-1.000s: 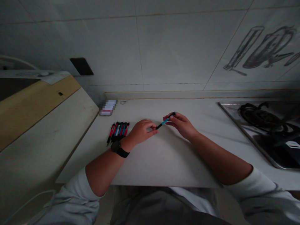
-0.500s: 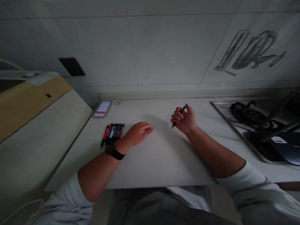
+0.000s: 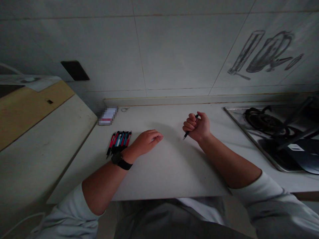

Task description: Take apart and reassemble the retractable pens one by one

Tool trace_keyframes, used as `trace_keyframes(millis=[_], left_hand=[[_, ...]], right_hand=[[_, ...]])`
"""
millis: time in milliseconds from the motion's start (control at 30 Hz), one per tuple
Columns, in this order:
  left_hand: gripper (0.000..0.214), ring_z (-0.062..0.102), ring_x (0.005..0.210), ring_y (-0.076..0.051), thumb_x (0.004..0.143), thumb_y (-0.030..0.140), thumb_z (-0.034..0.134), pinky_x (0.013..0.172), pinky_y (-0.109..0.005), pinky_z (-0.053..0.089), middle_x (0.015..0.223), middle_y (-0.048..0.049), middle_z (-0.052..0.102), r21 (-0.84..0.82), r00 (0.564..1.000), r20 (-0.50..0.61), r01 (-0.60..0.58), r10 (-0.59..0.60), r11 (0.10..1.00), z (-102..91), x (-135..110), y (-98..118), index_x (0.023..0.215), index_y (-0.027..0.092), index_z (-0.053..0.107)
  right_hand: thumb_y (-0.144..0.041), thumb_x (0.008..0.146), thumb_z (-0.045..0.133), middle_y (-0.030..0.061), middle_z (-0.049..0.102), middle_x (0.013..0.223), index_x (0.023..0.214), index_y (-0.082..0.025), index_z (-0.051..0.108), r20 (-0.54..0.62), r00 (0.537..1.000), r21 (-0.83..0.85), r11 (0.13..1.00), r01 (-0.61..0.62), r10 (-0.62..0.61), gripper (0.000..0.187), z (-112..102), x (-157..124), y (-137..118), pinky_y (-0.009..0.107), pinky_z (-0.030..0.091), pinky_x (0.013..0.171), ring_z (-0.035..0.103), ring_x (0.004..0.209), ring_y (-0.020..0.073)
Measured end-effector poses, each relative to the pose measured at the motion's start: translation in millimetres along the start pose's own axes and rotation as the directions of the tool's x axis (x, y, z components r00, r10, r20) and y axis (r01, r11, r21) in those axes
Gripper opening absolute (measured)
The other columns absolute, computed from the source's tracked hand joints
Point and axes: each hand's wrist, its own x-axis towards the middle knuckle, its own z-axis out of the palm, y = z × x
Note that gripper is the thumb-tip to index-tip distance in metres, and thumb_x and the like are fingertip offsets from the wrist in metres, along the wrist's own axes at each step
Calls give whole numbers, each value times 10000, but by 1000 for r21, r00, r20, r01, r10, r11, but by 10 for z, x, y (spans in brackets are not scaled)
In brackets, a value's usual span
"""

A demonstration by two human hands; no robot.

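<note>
In the head view, my right hand (image 3: 198, 127) is raised over the white counter (image 3: 164, 176), palm turned up and fingers curled around a black pen (image 3: 186, 134). The pen's pointed tip sticks out below the fingers toward the lower left, and its other end shows near my thumb. My left hand (image 3: 147, 141) rests on the counter, fingers loosely bent and the thumb a little apart from them. Just left of it, a row of several pens (image 3: 121, 141) with red, blue, white and black barrels lies side by side. My watch (image 3: 121, 160) wrist partly covers their lower ends.
At the back left lies a blurred phone-like object (image 3: 108, 116), with a small ring (image 3: 124, 109) beside it. A gas stove (image 3: 264, 122) takes up the right side. A pale cabinet (image 3: 47, 132) borders the counter's left, and a tiled wall (image 3: 174, 53) stands behind.
The fingers of my right hand have curled more tightly around the pen, and its tip sits slightly lower. My left hand and the row of pens have stayed put.
</note>
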Motion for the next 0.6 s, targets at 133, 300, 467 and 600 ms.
trace_keyframes(millis=[133, 300, 467, 600], left_hand=[[370, 680, 988, -200, 1088, 439, 435, 908, -362, 533, 1041, -64, 743, 0, 1000, 13, -2, 2, 1000, 2, -2, -7, 1088, 221, 733], [372, 676, 988, -200, 1087, 440, 437, 912, -365, 530, 1038, -62, 740, 0, 1000, 24, -3, 3, 1000, -3, -2, 1, 1082, 219, 736], [354, 678, 986, -199, 1085, 425, 448, 913, -358, 530, 1030, -60, 739, 2, 1000, 23, -5, 4, 1000, -6, -5, 12, 1075, 222, 739], [342, 679, 973, -196, 1084, 411, 455, 903, -351, 528, 1013, -54, 737, 7, 999, 33, -8, 8, 1000, -5, -4, 9, 1067, 221, 739]], right_hand=[[-402, 833, 574, -88, 187, 463, 607, -232, 339, -41, 999, -11, 1000, 8, -8, 368, 20, 4, 2, 223, 273, 423, 194, 424, 94], [-383, 856, 542, -80, 183, 467, 603, -234, 298, -103, 994, -54, 998, 38, -43, 381, 60, -8, -9, 226, 279, 417, 181, 425, 98], [-380, 844, 561, -79, 189, 462, 602, -235, 302, -92, 994, -69, 996, 51, -57, 383, 55, -8, -19, 226, 282, 409, 182, 420, 99], [-376, 843, 551, -78, 194, 455, 602, -237, 288, -96, 992, -70, 995, 73, -79, 383, 48, -3, -24, 232, 277, 409, 173, 418, 100]])
